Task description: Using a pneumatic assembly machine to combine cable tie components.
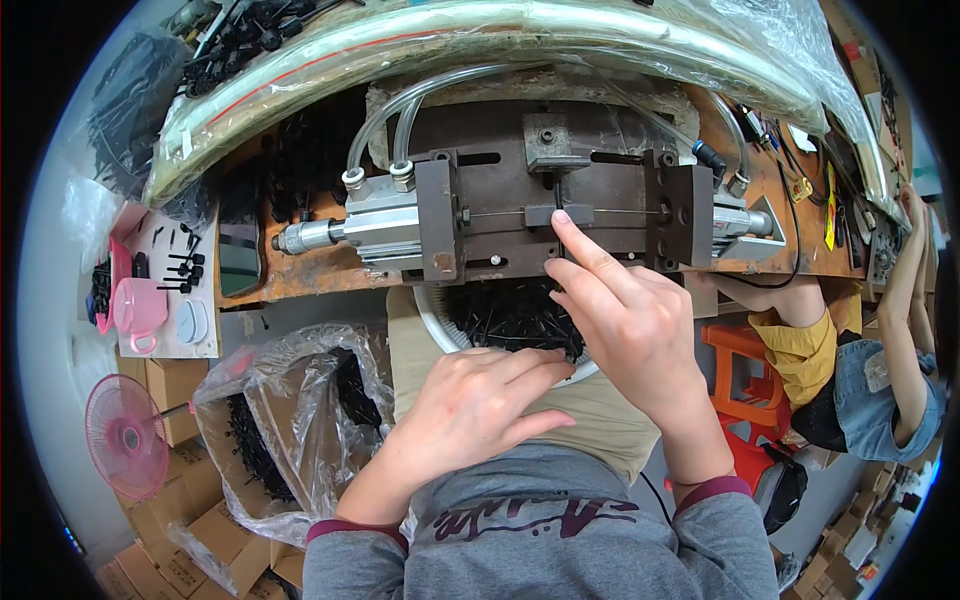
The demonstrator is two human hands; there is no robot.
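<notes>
A dark metal fixture [500,130] is on the bench in front of me, with a small grey block [580,215] at its middle. My right hand [630,320] rests its index fingertip on this block. The other fingers of that hand curl around a thin black rod-like part [556,287], partly hidden, below the block. On my lap is a white basin [430,318] filled with black plastic parts [510,312]. My left hand [490,395] hangs over the basin's near rim, thumb apart from the fingers, its fingertips by the black parts.
Silver pneumatic cylinders [385,225] with clear hoses flank the fixture. A plastic-lined box [300,440] of black parts stands at left, near a pink fan [125,437]. Long plastic-wrapped material [480,30] spans the back. Another person [880,380] sits at right beside an orange stool [740,365].
</notes>
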